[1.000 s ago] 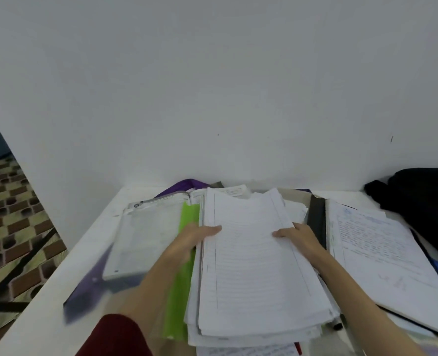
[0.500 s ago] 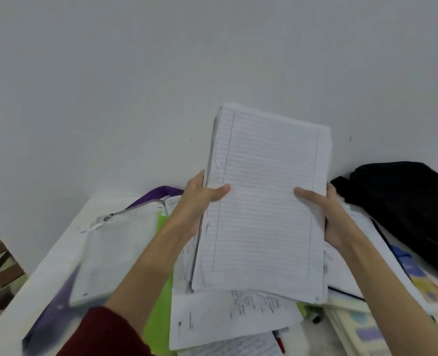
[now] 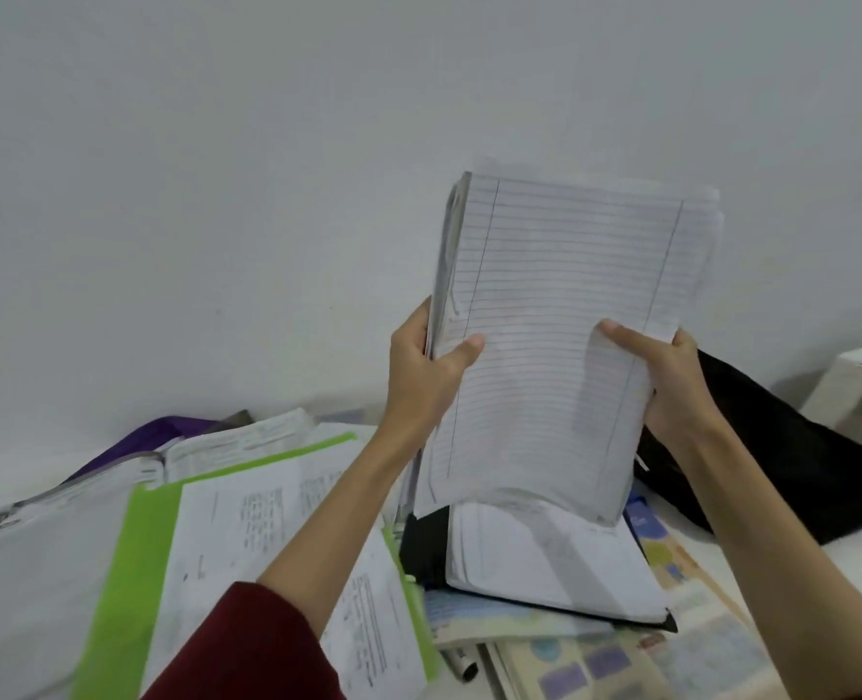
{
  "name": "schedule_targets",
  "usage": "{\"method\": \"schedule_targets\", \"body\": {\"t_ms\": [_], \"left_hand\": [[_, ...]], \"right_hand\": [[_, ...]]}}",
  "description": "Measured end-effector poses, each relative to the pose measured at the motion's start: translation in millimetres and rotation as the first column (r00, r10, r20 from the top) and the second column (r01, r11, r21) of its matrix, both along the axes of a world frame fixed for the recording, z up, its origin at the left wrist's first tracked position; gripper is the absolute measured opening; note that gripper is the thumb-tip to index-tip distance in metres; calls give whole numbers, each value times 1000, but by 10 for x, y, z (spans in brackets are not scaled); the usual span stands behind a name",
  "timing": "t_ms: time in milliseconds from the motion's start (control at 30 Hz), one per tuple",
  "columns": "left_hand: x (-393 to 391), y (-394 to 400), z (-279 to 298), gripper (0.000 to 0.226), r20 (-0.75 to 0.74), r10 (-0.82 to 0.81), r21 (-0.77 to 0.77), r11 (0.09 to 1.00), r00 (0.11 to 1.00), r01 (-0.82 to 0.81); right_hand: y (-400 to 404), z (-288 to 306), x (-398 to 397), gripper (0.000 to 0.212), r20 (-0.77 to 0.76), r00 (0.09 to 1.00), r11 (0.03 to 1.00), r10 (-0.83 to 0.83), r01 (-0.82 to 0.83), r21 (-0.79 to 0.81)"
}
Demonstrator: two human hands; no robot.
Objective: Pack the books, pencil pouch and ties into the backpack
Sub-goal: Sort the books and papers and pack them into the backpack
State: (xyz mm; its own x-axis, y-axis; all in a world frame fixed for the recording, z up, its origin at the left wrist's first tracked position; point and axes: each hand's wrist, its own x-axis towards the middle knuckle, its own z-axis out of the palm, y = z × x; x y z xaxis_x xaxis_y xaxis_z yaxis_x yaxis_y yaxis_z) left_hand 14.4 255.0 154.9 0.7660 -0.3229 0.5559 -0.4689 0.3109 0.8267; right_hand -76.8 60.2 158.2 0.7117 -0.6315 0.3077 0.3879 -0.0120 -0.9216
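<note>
Thick rectangular stack of ruled paper, both hands' fingers clamped on its edges.

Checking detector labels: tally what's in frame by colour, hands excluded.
White: 3 – held lined paper stack, open book at left, printed sheets
Green: 1 – folder
Black: 2 – backpack, notebook cover
Purple: 1 – cloth
Multicolour: 1 – illustrated books, lower right
Total: 8
</note>
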Motion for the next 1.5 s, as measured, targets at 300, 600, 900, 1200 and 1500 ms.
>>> {"method": "schedule_targets", "body": {"t_ms": [300, 600, 900, 1200, 1500], "left_hand": [[155, -588, -451, 29, -119, 74, 40, 997, 990, -69], [87, -751, -553, 34, -228, 172, 61, 985, 958, -163], [-75, -753, -849, 20, -268, 219, 171, 969, 938, -177], [-68, -777, -844, 41, -288, 294, 77, 956, 912, -284], [-98, -813, -1294, 39, -329, 271, 271, 945, 905, -185]], "right_hand": [[-636, -408, 136, 38, -92, 978, 980, 188, -181, 76], [-818, -509, 280, 79, -25, 893, 893, 449, -448, 31], [-875, -812, 264, 93, -48, 939, 940, 341, -339, 47], [-715, -537, 311, 38, 55, 986, 987, 157, -155, -34], [-805, -928, 246, 62, -56, 988, 990, 144, -144, 9]]}}
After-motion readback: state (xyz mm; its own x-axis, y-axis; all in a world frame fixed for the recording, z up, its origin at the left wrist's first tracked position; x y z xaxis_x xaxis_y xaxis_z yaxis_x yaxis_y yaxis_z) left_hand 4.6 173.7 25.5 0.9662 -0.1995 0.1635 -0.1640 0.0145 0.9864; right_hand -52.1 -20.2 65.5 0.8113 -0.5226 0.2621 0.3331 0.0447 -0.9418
